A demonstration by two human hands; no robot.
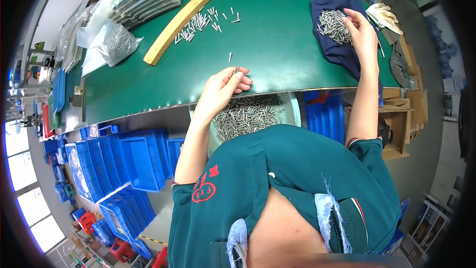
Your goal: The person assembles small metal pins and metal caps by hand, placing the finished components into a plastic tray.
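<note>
My left hand is at the front edge of the green table, its thumb and fingers closed on small metal pins whose tips stick up. Just beyond it a single loose pin stands on the tabletop. My right hand is at the right side of a heap of similar pins, which lies on a dark blue cloth. Its thumb and forefinger are bent together at the heap; what they hold, if anything, is too small to make out.
Wooden strips border the green table, with scattered pins inside them. Plastic-wrapped stacks and a filled clear bag lie left. Gloves lie right. Below the edge is a pale green basket of pins; blue bins stand left.
</note>
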